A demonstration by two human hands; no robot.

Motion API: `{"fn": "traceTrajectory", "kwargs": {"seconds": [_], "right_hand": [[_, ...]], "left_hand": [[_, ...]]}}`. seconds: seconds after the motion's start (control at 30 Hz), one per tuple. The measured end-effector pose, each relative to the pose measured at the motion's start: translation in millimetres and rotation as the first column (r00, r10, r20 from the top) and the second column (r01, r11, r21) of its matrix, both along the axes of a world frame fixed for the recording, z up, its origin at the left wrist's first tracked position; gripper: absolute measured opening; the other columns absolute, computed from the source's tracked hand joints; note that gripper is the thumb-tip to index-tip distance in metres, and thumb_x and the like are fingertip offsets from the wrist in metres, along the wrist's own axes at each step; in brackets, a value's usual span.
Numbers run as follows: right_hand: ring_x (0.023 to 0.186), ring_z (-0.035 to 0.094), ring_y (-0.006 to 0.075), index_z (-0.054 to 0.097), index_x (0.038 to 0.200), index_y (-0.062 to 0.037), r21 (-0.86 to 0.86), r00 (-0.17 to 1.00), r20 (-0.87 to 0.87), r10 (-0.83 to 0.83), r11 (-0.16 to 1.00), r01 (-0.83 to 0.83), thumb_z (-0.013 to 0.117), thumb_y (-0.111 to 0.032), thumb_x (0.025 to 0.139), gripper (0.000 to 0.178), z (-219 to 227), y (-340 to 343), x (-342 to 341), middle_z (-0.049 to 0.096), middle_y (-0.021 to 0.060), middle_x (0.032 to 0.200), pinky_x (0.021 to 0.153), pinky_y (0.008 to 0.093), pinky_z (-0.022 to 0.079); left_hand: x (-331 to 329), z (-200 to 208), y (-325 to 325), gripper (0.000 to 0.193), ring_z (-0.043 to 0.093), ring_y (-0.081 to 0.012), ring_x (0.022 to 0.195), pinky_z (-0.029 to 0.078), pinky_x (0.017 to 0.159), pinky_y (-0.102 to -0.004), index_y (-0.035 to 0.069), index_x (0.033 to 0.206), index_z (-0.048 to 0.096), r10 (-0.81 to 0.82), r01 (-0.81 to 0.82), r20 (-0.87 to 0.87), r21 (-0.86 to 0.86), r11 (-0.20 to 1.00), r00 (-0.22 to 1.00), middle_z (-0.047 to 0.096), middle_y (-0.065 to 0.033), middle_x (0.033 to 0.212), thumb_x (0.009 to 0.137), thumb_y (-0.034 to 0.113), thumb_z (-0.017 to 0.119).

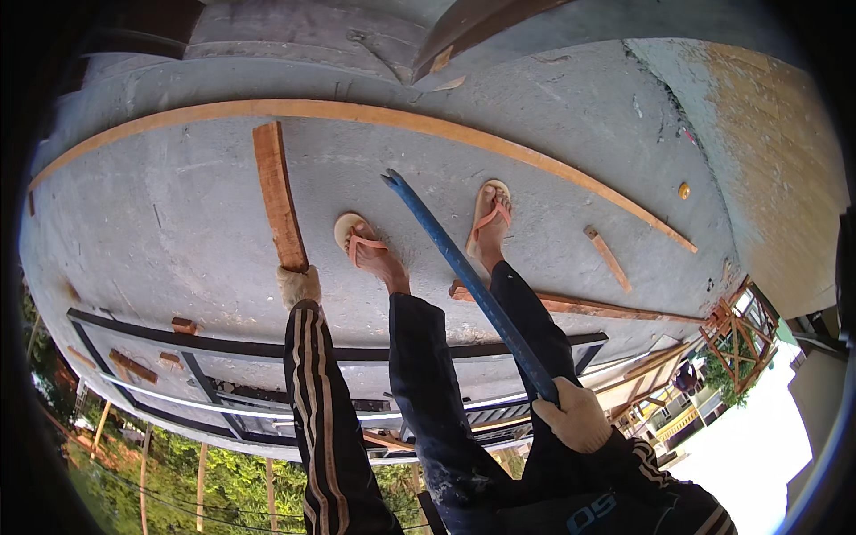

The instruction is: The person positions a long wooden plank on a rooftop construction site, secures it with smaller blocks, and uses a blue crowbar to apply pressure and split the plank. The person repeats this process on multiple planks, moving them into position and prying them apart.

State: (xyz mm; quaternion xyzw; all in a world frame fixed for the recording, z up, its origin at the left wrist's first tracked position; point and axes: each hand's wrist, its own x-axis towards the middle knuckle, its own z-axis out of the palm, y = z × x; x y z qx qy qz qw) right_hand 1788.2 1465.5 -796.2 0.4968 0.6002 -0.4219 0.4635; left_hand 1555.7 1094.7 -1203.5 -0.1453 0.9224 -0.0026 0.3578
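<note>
Grey concrete floor (209, 205) lies beneath; the gloved left hand (299, 285), fingers closed, grips a wooden board (279, 196) by its near end; the gloved right hand (575, 417), fingers wrapped, holds a blue pry bar (476, 282) likewise (probably for reach), claw (392, 181) between the flip-flops (342, 233).

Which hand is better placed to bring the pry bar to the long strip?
Right, I'd judge: the right hand grips the blue pry bar, forked tip pointing toward the long wooden strip. The left hand is occupied with a shorter plank.
</note>
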Motion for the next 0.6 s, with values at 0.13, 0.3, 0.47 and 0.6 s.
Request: {"fn": "traceTrajectory", "kwargs": {"seconds": [0.13,0.3,0.47,0.6], "right_hand": [[0.070,0.065,0.0487,0.053,0.093,0.0037,0.001,0.995,-0.095,-0.039,0.999,0.039,0.066,-0.026,0.092,0.032,-13.6,-25.3,-1.1,0.061,0.0272,0.068,0.063,0.0521,0.051],[0.061,0.064,0.0421,0.053,0.095,0.0030,0.016,0.945,-0.325,-0.029,0.999,0.036,0.066,-0.022,0.093,0.028,-24.9,-60.5,-0.2,0.057,0.0220,0.067,0.054,0.0493,0.049],[0.054,0.062,0.0409,0.051,0.102,0.0033,-0.005,0.932,-0.312,-0.182,0.982,0.190,0.067,-0.023,0.093,0.032,-38.0,-69.5,-2.7,0.057,0.0193,0.061,0.051,0.0478,0.049],[0.061,0.067,0.0421,0.049,0.102,0.0021,-0.028,0.919,-0.357,-0.167,0.985,0.168,0.064,-0.024,0.095,0.031,-63.1,-62.8,9.8,0.065,0.0221,0.068,0.058,0.0514,0.053]], "left_hand": [[2.2,-14.1,-5.1,0.069,0.062,-0.0442,0.118,0.049,0.100,-0.0490,0.001,0.138,0.047,-0.079,0.088,0.193,-0.037,0.995,0.978,0.061,-0.0287,0.128,0.087,0.044,0.064],[-4.2,11.5,44.1,0.061,0.059,-0.0419,0.121,0.047,0.102,-0.0504,-0.002,0.133,0.051,-0.391,0.353,0.129,0.246,0.903,0.911,0.061,-0.0260,0.130,0.089,0.037,0.065],[8.2,86.3,144.3,0.070,0.062,-0.0333,0.116,0.050,0.093,-0.0513,0.006,0.136,0.052,0.259,-0.662,0.704,0.384,0.644,0.661,0.063,-0.0168,0.127,0.096,0.064,0.053],[77.8,99.3,190.2,0.072,0.066,-0.0282,0.108,0.052,0.090,-0.0466,0.010,0.134,0.055,0.270,-0.899,0.866,0.363,0.244,0.422,0.064,-0.0131,0.122,0.097,0.072,0.046]]}}
